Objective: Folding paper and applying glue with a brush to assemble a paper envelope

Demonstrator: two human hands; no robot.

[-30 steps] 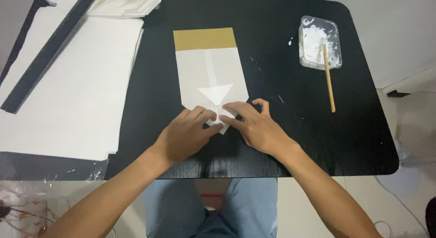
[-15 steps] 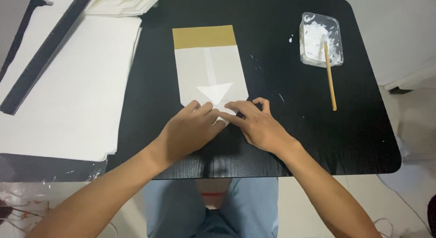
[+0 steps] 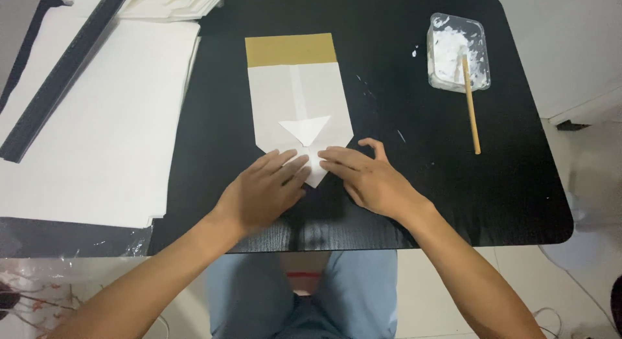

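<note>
Where the black table (image 3: 453, 183) meets the person's lap, a folded paper bag (image 3: 299, 102) lies flat, its brown band (image 3: 290, 49) at the far end and its pointed white end toward the person.

Item, paper bag: white, long, creased down the middle, with a small white triangular flap (image 3: 304, 128) folded near the point. The tip of the point sits under and between the fingertips of both hands.

Item, left hand (image 3: 262, 193): palm down, fingers (image 3: 285, 163) stretched flat and pressing on the left side of the bag's point. Nothing is gripped.

Item, right hand (image 3: 369, 177): palm down, fingers (image 3: 337, 154) extended and laid on the right side of the point, thumb arched clear of the table. Nothing is gripped. The two sets of fingertips nearly meet over the paper.

Item, clear plastic tub (image 3: 458, 52): holds white paste, at the far right of the table, well apart from the hands.

Item, wooden stick (image 3: 471, 106): one end in the tub, the other on the table.

Item, white sheets (image 3: 97, 119): stacked to the left, a black bar (image 3: 61, 73) lying diagonally across them.
</note>
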